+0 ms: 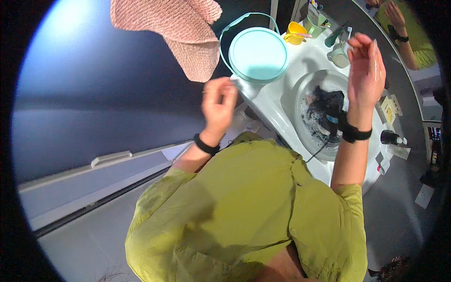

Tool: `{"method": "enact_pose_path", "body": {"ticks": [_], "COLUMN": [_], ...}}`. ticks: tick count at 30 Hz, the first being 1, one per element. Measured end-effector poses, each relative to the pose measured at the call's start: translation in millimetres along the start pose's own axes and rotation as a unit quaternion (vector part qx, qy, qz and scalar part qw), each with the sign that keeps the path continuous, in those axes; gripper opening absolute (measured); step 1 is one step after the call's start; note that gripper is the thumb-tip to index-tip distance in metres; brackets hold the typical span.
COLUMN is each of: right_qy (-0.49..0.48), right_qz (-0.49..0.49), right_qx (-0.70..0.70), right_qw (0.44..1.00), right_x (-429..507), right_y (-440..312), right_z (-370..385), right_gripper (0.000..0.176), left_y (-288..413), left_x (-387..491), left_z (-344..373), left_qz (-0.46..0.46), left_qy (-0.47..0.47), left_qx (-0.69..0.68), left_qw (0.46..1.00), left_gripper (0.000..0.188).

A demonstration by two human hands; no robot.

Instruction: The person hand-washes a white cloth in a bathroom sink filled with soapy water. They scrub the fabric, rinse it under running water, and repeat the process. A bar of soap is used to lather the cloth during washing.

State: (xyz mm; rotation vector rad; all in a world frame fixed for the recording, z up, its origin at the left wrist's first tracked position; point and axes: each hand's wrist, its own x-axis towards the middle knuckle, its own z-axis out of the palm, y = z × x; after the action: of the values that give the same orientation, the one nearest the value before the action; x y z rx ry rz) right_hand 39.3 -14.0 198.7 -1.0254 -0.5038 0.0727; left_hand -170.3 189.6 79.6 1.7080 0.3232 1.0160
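My left hand (220,105) is raised beside the left edge of the washbasin counter, its fingers curled and blurred, with no object seen in it. Above it hangs a pink towel (197,53). My right hand (368,70) is held up over the right side of the white washbasin (299,116), wet, palm showing, fingers slightly bent and holding nothing. Dark wet cloth (326,102) lies in sudsy water in the basin, partly hidden by my right wrist. A light turquoise lidded bucket (259,54) with its handle up stands on the counter's far left corner.
A yellow cup (295,33), a green cup (314,26) with brushes and a pale cup (340,56) stand behind the basin. A black bottle (389,137) and a tube (400,151) are at the right. A mirror (422,81) borders the counter; a dark panel (105,105) is at left.
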Motion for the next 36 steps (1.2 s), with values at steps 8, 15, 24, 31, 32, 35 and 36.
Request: {"method": "enact_pose_path", "body": {"ticks": [8, 15, 24, 31, 32, 35, 36], "right_qy": [-0.056, -0.037, 0.031, 0.017, 0.015, 0.051, 0.062], "right_qz": [-0.07, -0.105, -0.094, -0.142, -0.154, -0.26, -0.249], "right_qx": [0.203, 0.253, 0.278, 0.398, 0.397, 0.214, 0.219], "right_qw": [0.975, 0.961, 0.955, 0.906, 0.905, 0.94, 0.941], "right_x": [31, 37, 16, 24, 25, 26, 27], "right_y": [-3, 4, 47, 36, 36, 37, 38], "right_z": [89, 149, 230, 251, 252, 254, 254], "right_gripper": [0.026, 0.026, 0.025, 0.024, 0.024, 0.024, 0.024], "left_y": [1, 12, 27, 30, 30, 27, 26], "left_x": [38, 50, 77, 82, 86, 99, 104], "left_z": [-49, -73, -40, -24, -23, -23, -24], "left_qz": [-0.037, 0.079, -0.138, 0.07, 0.111, 0.211, 0.236], "left_qy": [0.098, -0.035, -0.196, -0.097, -0.073, -0.015, -0.006], "left_qx": [0.228, 0.143, -0.381, -0.144, -0.123, -0.073, -0.052], "left_qw": [0.968, 0.986, 0.893, 0.982, 0.984, 0.975, 0.97], "left_gripper": [0.043, 0.014, 0.035, 0.023, 0.021, 0.017, 0.02]}}
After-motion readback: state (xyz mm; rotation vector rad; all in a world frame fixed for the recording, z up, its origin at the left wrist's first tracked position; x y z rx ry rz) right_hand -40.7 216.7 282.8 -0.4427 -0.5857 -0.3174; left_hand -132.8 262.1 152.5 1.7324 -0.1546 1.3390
